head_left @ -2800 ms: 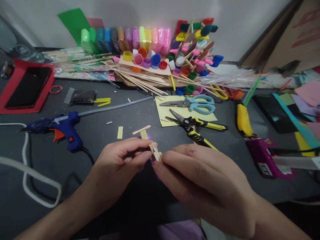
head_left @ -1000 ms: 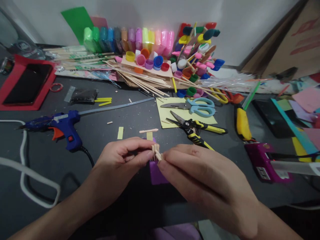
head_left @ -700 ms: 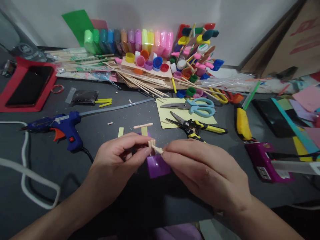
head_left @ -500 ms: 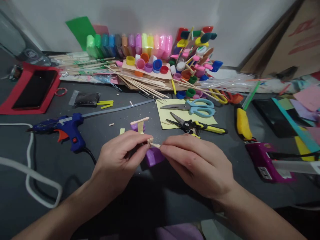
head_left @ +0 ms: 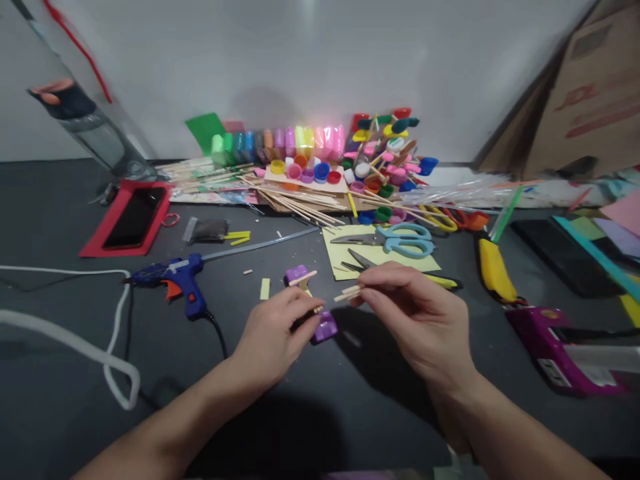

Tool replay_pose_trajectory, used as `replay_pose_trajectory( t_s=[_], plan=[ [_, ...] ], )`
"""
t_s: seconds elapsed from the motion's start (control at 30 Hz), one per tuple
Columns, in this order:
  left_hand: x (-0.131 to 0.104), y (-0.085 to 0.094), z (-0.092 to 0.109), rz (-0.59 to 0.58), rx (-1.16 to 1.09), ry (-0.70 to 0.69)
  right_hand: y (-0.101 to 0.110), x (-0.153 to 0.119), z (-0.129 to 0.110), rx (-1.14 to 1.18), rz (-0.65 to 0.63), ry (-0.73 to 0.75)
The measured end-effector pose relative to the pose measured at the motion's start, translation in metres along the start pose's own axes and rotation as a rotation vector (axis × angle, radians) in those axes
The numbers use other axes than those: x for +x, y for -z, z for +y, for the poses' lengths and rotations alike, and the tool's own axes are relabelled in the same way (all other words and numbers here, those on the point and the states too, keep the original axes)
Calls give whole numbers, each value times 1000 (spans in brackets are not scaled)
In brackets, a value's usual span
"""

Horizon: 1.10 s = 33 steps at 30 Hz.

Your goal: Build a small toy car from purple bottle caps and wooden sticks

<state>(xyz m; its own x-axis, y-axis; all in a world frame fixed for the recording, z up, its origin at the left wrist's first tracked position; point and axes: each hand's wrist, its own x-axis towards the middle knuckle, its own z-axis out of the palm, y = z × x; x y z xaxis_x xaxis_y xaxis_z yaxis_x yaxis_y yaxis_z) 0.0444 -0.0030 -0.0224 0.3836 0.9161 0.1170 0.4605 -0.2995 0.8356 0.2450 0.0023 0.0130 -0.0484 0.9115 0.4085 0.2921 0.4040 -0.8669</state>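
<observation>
My left hand pinches a small bundle of short wooden sticks, whose cut ends peek out at the fingertips. Just to the right, my right hand holds short wooden sticks between thumb and fingers, pointing left toward the bundle. Below the left fingertips a glossy purple piece rests on the dark table. Behind that hand, another purple piece has a pale stick lying across it. A small yellow strip lies to the left.
A blue glue gun lies left with its cables. Light-blue scissors and partly hidden cutters rest on yellow paper. Further back are loose skewers, paint pots and a phone. A purple tool sits right.
My hands have drawn apart; the right has moved off to the right, with short sticks now showing from its fingers. The camera view has tilted upward, showing more wall and the bottle.
</observation>
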Motion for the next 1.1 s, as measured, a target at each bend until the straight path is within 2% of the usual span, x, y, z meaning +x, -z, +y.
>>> replay_pose_trajectory(
  t_s=[0.1, 0.2, 0.4, 0.5, 0.67, 0.9, 1.0, 1.1],
  plan=[
    [2, -1, 2, -16, -46, 33, -2, 4, 2, 102, 23, -133],
    [3, 5, 5, 22, -87, 50, -4, 10, -2, 134, 17, -188],
    [2, 38, 19, 118, -236, 88, -3, 20, -25, 124, -26, -209],
    [-1, 49, 22, 154, -250, 104, -7, 27, -29, 242, -73, -258],
    [-1, 41, 11, 246, -134, 43, -22, 36, -24, 470, -127, -377],
    [7, 19, -10, 242, 69, -19, -45, 40, -20, 510, -138, -413],
    [5, 19, -7, 248, 109, -49, -48, 42, -17, 502, -129, -403],
    [-4, 29, 3, 328, 118, -94, -44, 41, -18, 491, -108, -372]
  ],
)
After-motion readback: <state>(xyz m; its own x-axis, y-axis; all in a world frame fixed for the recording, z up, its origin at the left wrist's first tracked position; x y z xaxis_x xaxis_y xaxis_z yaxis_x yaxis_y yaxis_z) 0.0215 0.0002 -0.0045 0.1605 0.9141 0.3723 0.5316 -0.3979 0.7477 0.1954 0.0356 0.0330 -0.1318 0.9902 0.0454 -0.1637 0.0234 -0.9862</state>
